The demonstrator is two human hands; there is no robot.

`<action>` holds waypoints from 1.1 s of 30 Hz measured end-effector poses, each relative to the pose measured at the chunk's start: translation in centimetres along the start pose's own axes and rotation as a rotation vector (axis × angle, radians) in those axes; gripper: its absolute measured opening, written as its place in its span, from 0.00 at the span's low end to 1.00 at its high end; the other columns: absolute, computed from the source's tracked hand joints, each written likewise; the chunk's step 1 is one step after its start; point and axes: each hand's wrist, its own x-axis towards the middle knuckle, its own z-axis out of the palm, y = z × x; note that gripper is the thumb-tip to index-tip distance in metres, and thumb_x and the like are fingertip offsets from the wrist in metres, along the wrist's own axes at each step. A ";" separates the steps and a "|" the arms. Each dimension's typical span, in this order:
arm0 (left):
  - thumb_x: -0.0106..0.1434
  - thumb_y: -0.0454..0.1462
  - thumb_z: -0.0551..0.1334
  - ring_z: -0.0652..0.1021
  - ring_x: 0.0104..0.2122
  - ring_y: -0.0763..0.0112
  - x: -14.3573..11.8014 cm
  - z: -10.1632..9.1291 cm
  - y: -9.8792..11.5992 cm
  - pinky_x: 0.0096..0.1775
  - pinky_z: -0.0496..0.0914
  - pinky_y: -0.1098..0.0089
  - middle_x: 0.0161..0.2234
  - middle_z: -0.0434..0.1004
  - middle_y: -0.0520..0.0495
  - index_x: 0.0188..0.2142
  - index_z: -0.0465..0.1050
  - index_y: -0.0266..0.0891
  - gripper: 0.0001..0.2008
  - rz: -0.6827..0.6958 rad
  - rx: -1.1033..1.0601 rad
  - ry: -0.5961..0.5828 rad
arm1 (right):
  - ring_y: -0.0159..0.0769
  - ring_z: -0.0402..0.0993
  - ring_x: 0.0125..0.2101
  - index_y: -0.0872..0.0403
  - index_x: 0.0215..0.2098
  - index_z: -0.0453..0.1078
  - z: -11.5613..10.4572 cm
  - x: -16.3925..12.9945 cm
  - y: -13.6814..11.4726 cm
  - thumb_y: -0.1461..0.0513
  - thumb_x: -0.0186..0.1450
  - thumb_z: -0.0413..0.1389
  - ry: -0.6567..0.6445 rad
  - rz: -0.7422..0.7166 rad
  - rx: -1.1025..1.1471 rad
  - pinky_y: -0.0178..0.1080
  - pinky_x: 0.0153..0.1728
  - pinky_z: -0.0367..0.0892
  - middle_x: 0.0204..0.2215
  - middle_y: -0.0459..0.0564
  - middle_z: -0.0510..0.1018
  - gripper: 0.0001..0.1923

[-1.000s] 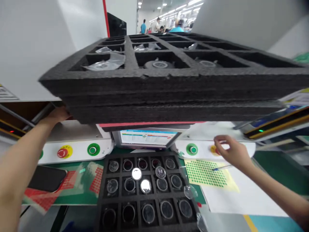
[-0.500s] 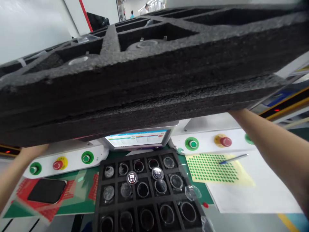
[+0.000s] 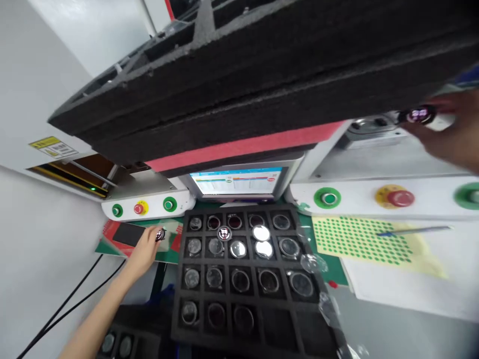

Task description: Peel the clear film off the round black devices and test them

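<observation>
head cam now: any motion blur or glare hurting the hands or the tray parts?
Head view: right hand at the right edge is motion-smeared, and the round part it holds is soft; left hand is sharper, its small part readable; glare whites out two parts in the lower foam tray; wide-angle bending at edges.

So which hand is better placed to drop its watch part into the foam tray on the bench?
Probably the left hand: it holds a small round part right beside the tray. The right hand holds its part up by the machine, farther off.
</observation>
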 end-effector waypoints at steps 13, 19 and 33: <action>0.64 0.36 0.51 0.74 0.51 0.48 0.0 2.6 2.4 0.52 0.70 0.47 0.49 0.72 0.32 0.48 0.67 0.35 0.15 0.002 -0.102 0.010 | 0.48 0.78 0.33 0.52 0.39 0.66 0.0 -27.7 2.3 0.41 0.69 0.42 -0.086 -0.299 0.095 0.46 0.31 0.73 0.32 0.59 0.79 0.25; 0.70 0.36 0.49 0.75 0.51 0.64 1.5 -0.2 10.0 0.55 0.69 0.61 0.49 0.74 0.43 0.48 0.69 0.40 0.13 0.075 -0.163 -0.039 | 0.50 0.76 0.41 0.54 0.46 0.64 0.1 -25.9 -2.8 0.46 0.69 0.46 -0.090 -0.389 0.197 0.49 0.39 0.73 0.39 0.61 0.77 0.20; 0.59 0.41 0.68 0.79 0.38 0.62 6.2 3.1 17.4 0.39 0.76 0.61 0.37 0.77 0.44 0.39 0.73 0.34 0.13 0.164 -0.176 0.008 | 0.42 0.75 0.44 0.58 0.51 0.65 8.3 -23.6 -16.9 0.58 0.65 0.56 -0.409 -0.428 0.284 0.46 0.44 0.72 0.45 0.56 0.76 0.19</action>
